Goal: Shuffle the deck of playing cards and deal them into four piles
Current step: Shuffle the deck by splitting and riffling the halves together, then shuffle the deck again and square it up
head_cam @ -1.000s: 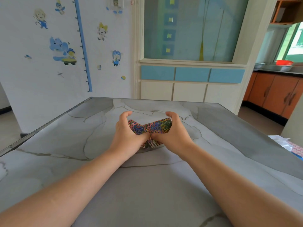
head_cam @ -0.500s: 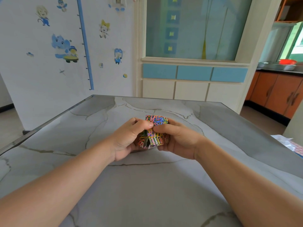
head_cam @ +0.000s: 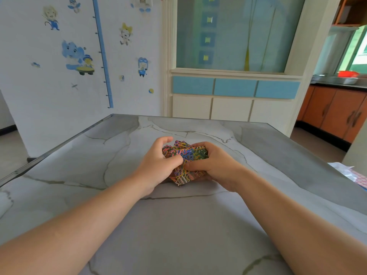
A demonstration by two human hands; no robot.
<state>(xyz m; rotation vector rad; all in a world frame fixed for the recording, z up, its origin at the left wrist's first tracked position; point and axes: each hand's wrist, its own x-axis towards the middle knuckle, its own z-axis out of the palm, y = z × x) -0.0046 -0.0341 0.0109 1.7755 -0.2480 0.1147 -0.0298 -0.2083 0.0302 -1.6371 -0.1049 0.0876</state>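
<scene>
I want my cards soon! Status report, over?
Left hand and right hand both gripping the deck, mid-shuffle above the table. No piles dealt yet. Nothing in the way.

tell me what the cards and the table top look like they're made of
Cards: probably coated paper card. They are thin, bend in both hands' grip, and carry a busy multicoloured print on the backs; plastic cannot be ruled out.

Table: grey top with marble-like veins and a smooth, low-sheen finish. It could be stone, sintered slab or a printed laminate; the view does not settle which. A darker edge strip runs along its left side.
</scene>
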